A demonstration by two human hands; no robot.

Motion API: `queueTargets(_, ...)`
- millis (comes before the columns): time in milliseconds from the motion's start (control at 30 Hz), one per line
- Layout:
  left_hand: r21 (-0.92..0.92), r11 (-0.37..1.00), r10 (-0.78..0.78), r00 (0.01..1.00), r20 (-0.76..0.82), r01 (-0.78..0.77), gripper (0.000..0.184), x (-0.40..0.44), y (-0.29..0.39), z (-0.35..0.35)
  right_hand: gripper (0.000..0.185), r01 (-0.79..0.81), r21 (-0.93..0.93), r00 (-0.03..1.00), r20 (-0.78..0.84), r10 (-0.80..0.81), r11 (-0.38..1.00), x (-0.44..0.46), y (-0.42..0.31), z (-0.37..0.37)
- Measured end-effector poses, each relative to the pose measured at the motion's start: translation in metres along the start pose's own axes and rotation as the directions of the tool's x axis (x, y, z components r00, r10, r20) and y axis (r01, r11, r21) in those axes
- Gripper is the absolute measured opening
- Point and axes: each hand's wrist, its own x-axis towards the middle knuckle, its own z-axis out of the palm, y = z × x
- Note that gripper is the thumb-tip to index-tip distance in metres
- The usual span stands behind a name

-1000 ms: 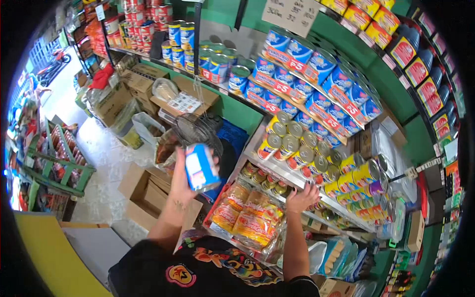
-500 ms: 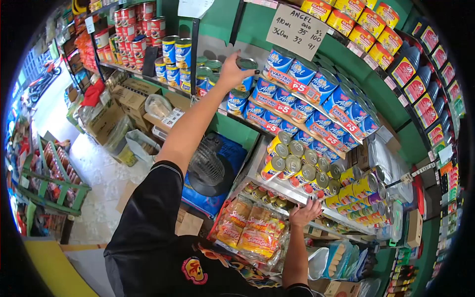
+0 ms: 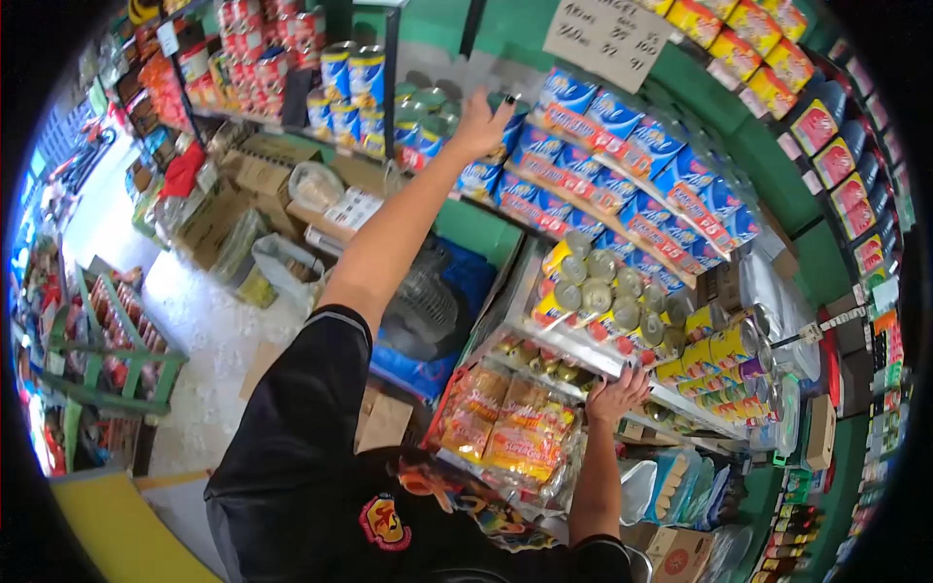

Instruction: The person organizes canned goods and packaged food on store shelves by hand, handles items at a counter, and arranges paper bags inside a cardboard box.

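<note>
My left hand (image 3: 481,127) reaches to the back shelf, thumb and fingers spread, in front of a blue-and-white evaporated milk can (image 3: 512,126). It overlaps the can's left side; whether it touches cannot be seen. Below that can stands another blue Angel can (image 3: 478,181). To the right are stacked Angel multi-packs (image 3: 614,141) with orange price bands. Left of my hand are more green-topped cans (image 3: 429,128). My right hand (image 3: 618,393) rests with fingers extended on the metal edge of a lower shelf (image 3: 583,348), close to yellow-and-red cans (image 3: 604,303).
Spaghetti packs (image 3: 520,428) lie below the metal shelf. A black fan (image 3: 420,309) stands by a blue package. Cardboard boxes (image 3: 267,170) and plastic bags (image 3: 287,264) sit on the floor at left. A handwritten price card (image 3: 604,41) hangs above the multi-packs.
The camera view has shifted, so the shelves appear farther right and higher. My left thumb has moved up from the can's lid area. The can and my right hand stay in place.
</note>
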Motion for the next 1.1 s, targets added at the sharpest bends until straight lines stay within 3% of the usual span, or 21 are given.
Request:
queueTargets(33,-0.071,0.995,0.066,0.995,-0.081,-0.072,0.077,-0.018,0.031,-0.019,0.061,0.005,-0.007,1.000,0.002,-0.005,1.000,0.000,0.002,0.000)
queueTargets(67,-0.121,0.958,0.243,0.958,-0.149,-0.262,0.062,-0.021,0.045,-0.035,0.062,0.015,-0.009,1.000,0.007,-0.015,1.000,0.000,0.004,0.003)
queueTargets(100,-0.225,0.877,0.390,0.903,-0.180,-0.424,0.043,-0.052,0.112,-0.072,0.063,-0.002,-0.017,1.000,0.005,0.002,1.000,0.000,0.004,0.004)
queueTargets(133,-0.236,0.828,0.474,0.859,-0.192,-0.509,0.043,-0.082,0.144,-0.101,0.064,-0.016,-0.020,1.000,0.010,0.016,1.000,-0.001,0.002,0.005)
queueTargets(233,-0.146,0.844,0.494,0.854,-0.165,-0.517,0.043,-0.181,0.172,-0.167,0.058,0.018,-0.002,1.000,0.015,-0.018,1.000,0.007,-0.007,-0.007)
queueTargets(300,-0.031,0.927,0.365,0.917,-0.159,-0.375,0.043,-0.267,0.159,-0.204,0.054,0.035,-0.060,0.999,0.007,-0.035,0.998,0.010,0.024,-0.007)
queueTargets(333,0.082,0.966,0.256,0.955,-0.150,-0.246,0.043,-0.309,0.154,-0.237,0.053,0.023,-0.034,1.000,0.005,-0.023,0.999,0.001,0.005,0.005)
queueTargets(367,0.167,0.984,0.091,0.974,-0.210,-0.056,0.043,-0.359,0.138,-0.259,0.060,-0.017,-0.093,0.994,0.108,0.027,0.996,0.009,-0.007,-0.011)
queueTargets(400,0.247,0.962,-0.040,0.955,-0.293,0.116,0.043,-0.405,0.122,-0.283,0.065,0.060,-0.019,0.988,-0.141,-0.062,0.998,0.002,-0.006,-0.004)
queueTargets(467,0.419,0.799,-0.221,0.859,-0.462,0.431,0.043,-0.501,0.100,-0.339,0.064,0.064,0.009,0.987,-0.147,-0.062,0.998,0.004,-0.005,-0.006)
queueTargets(533,0.536,0.520,-0.320,0.734,-0.599,0.665,0.043,-0.583,0.090,-0.391,0.059,0.055,0.038,0.990,-0.131,-0.049,0.998,0.002,-0.004,-0.004)
queueTargets(633,0.591,0.183,-0.392,0.610,-0.689,0.785,0.042,-0.658,0.106,-0.426,0.053,0.069,0.076,0.993,-0.100,-0.061,0.995,0.002,-0.001,-0.008)
queueTargets(733,0.618,0.117,-0.429,0.601,-0.675,0.778,0.042,-0.657,0.100,-0.430,0.057,0.072,0.067,0.997,-0.026,-0.071,0.995,0.002,-0.001,-0.017)
queueTargets(800,0.636,0.108,-0.429,0.613,-0.663,0.764,0.042,-0.640,0.083,-0.427,0.057,0.067,0.290,0.992,-0.125,-0.032,0.955,0.008,-0.001,-0.031)
queueTargets(900,0.632,0.111,-0.390,0.618,-0.682,0.767,0.042,-0.612,0.078,-0.448,0.053,0.062,0.625,0.981,-0.184,0.069,0.778,0.032,-0.030,-0.086)
queueTargets(967,0.625,0.133,-0.344,0.627,-0.699,0.770,0.042,-0.595,0.091,-0.474,0.047,0.063,0.825,0.974,-0.173,0.144,0.561,0.073,-0.057,-0.155)
queueTargets(1033,0.630,0.166,-0.296,0.647,-0.702,0.759,0.042,-0.574,0.107,-0.502,0.050,0.326,0.916,0.934,-0.351,0.072,0.234,0.134,-0.072,-0.232)
queueTargets(1067,0.635,0.190,-0.275,0.662,-0.697,0.748,0.042,-0.561,0.119,-0.511,0.053,0.549,0.834,0.836,-0.549,-0.026,0.047,0.166,-0.068,-0.265)
queueTargets(1100,0.648,0.217,-0.261,0.683,-0.682,0.730,0.042,-0.545,0.125,-0.516,0.053,0.632,0.772,0.770,-0.636,-0.058,-0.065,0.188,-0.064,-0.297)
